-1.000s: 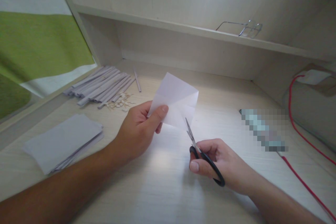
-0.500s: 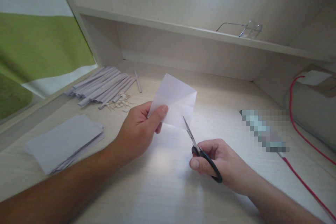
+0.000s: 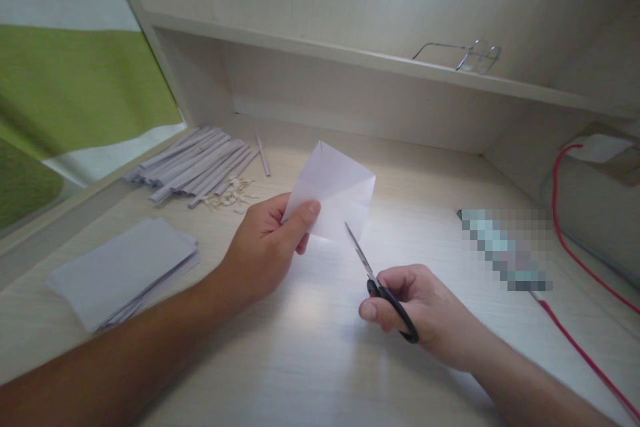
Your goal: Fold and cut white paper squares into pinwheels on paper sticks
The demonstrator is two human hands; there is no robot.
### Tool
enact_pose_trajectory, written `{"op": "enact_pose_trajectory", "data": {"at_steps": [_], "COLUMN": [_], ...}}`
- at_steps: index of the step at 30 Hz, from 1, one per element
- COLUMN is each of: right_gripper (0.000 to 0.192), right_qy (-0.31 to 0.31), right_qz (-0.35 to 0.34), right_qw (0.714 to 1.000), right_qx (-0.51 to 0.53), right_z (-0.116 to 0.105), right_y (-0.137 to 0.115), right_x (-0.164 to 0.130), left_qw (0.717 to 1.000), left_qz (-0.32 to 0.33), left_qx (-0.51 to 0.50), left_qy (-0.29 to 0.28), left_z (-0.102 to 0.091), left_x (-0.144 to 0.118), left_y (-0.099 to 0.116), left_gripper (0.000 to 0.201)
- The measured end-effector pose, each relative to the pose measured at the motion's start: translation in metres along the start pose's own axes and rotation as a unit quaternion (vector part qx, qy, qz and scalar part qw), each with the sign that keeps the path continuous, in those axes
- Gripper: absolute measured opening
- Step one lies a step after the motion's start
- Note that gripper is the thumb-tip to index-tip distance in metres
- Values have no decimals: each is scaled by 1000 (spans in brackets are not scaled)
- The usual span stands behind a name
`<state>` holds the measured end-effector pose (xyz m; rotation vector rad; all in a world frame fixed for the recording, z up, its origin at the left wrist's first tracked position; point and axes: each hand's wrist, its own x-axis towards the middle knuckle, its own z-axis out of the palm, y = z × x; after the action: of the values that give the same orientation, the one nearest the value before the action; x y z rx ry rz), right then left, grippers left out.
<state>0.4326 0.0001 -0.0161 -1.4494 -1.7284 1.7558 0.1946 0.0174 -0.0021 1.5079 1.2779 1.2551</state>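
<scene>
A white sheet of paper (image 3: 337, 190) with fold creases is pinched at its lower left between the thumb and fingers of my left hand (image 3: 273, 240). It is held up above the desk. My right hand (image 3: 420, 310) grips black-handled scissors (image 3: 393, 303), thumb and fingers in the loops. Their blades point up and left, and the tip overlaps the paper's lower edge. I cannot tell whether the lower blade is behind the paper. Left of my left hand lies a stack of white paper (image 3: 130, 267).
Rolled paper tubes (image 3: 200, 163) lie at the back left, one apart from the pile, beside small pale rubber bands or scraps (image 3: 233, 195). At right rests a pixelated phone-like object (image 3: 503, 250) with a red cable (image 3: 583, 350). Glasses (image 3: 475, 57) sit on the shelf (image 3: 325, 47).
The scissors have shifted slightly left, their tip a little further over the paper, and the handles look closer together. My left hand and the paper have barely moved.
</scene>
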Motion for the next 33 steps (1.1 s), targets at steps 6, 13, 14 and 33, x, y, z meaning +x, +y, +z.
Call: {"op": "enact_pose_trajectory", "data": {"at_steps": [6, 13, 14, 33], "right_gripper": [52, 47, 46, 55], "right_qy": [6, -9, -13, 7], "right_qz": [-3, -18, -18, -11], "right_qw": [1000, 999, 999, 1000], "right_qx": [-5, 30, 37, -8], "right_z": [0, 2, 3, 0], "right_y": [0, -4, -4, 1], "right_x": [0, -1, -1, 1], "left_qw": [1000, 999, 998, 995], "left_qz": [-1, -1, -1, -46], "left_qx": [1, -8, -9, -50], "left_qy": [-8, -51, -58, -76], "left_z": [0, 2, 3, 4], "left_x": [0, -4, -4, -1], "left_y": [1, 2, 1, -1], "left_gripper": [40, 41, 42, 40]}}
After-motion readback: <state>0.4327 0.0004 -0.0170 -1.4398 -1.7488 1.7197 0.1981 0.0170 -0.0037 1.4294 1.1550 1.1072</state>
